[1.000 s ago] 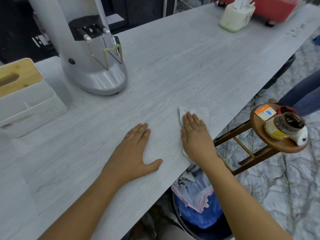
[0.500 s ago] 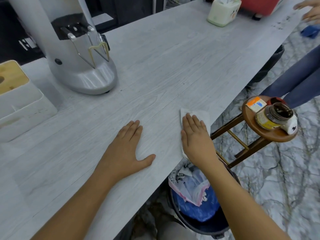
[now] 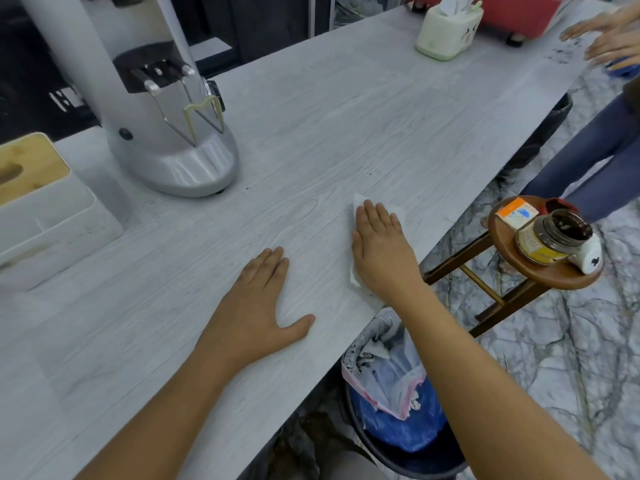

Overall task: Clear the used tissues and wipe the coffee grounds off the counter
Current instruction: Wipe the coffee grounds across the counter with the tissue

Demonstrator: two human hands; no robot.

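Observation:
My right hand (image 3: 381, 251) lies flat, palm down, on a white tissue (image 3: 398, 211) near the front edge of the pale wood-grain counter (image 3: 311, 109). The tissue's corners stick out beyond my fingertips and under my wrist. My left hand (image 3: 258, 306) rests flat on the bare counter to the left, fingers together, thumb out, holding nothing. A few dark coffee specks (image 3: 370, 174) dot the counter just beyond the tissue. Directly under the counter edge stands a bin (image 3: 398, 410) with a blue liner and crumpled tissues inside.
A silver coffee grinder (image 3: 166, 98) stands at the back left, beside a white box with a wooden lid (image 3: 38, 199). A tissue box (image 3: 446, 29) and a red machine (image 3: 502, 8) sit far right. A wooden stool (image 3: 540, 268) carries a jar; another person's hands (image 3: 609, 36) reach over the far end.
Both hands stay flat in nearly the same spots on the counter and tissue. My head has turned, bringing another person's hands into view at the top right.

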